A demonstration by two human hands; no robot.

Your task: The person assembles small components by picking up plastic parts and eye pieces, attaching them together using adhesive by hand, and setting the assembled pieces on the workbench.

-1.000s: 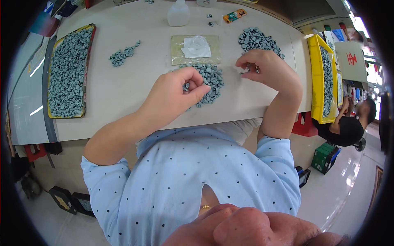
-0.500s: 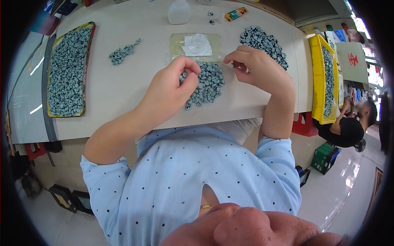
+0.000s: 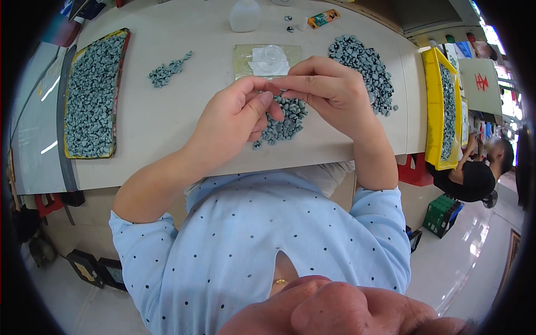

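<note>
My left hand (image 3: 237,111) and my right hand (image 3: 332,92) meet fingertip to fingertip over the table, thumbs and forefingers pinched. Whatever is between the fingertips is hidden or too small to make out. Just below them lies a pile of small rounded grey-green pieces (image 3: 287,124), partly covered by my left fingers. Behind the hands is a flat yellowish pad (image 3: 241,60) with white paper (image 3: 259,68) and a small clear round dish (image 3: 272,53) on it. A larger pile of similar pieces with dark parts (image 3: 363,67) lies beyond my right hand.
At the left stands a yellow-rimmed tray (image 3: 116,131) full of pieces, with a small cluster (image 3: 167,70) nearer the middle. A yellow bin (image 3: 432,111) stands right. A translucent bottle (image 3: 244,15) and an orange-green packet (image 3: 324,18) are at the back. A co-worker (image 3: 474,176) sits far right.
My right hand has moved left to meet my left hand, and the fingertips now touch. The small grey-green piece seen in my left fingers and the one at my right fingertips are now hidden.
</note>
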